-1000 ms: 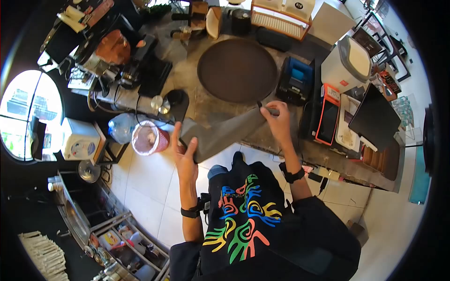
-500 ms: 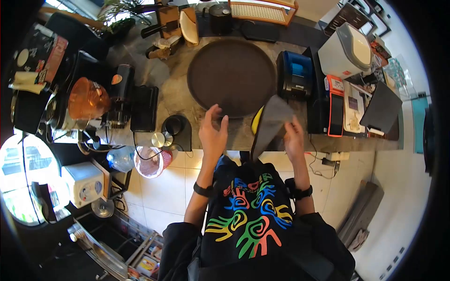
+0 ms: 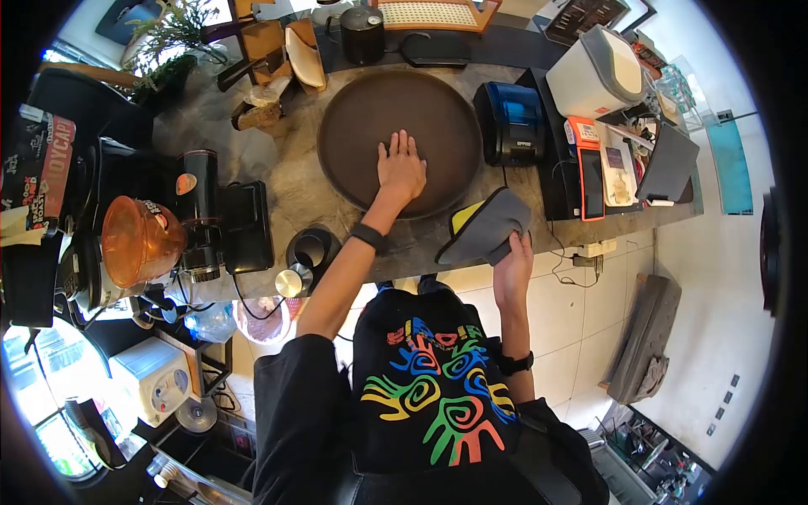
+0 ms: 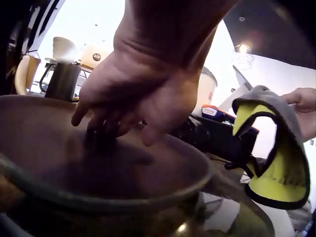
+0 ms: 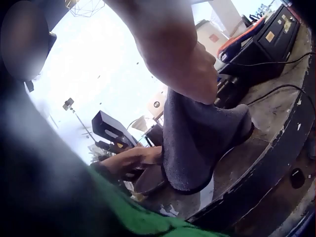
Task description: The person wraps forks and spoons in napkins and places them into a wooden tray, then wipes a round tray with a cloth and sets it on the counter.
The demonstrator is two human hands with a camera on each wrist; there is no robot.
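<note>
A round dark brown tray lies on the counter. The left hand reaches over it with fingers extended; in the left wrist view the fingertips of that hand are down at the surface of the tray. At the counter's front edge the right hand pinches a folded grey cloth with a yellow underside. The left wrist view shows the cloth hanging in a curve, yellow side inward. In the right wrist view, grey cloth droops below the right hand, whose fingertips are hidden.
A blue-black printer stands right of the tray, with a card terminal and white bin beyond. A black kettle is behind it. Left are a grinder, an orange hopper and small metal cups.
The left hand let go of the cloth and moved forward onto the tray. The cloth, earlier stretched between both hands, now hangs gathered from the right hand. The head view has shifted.
</note>
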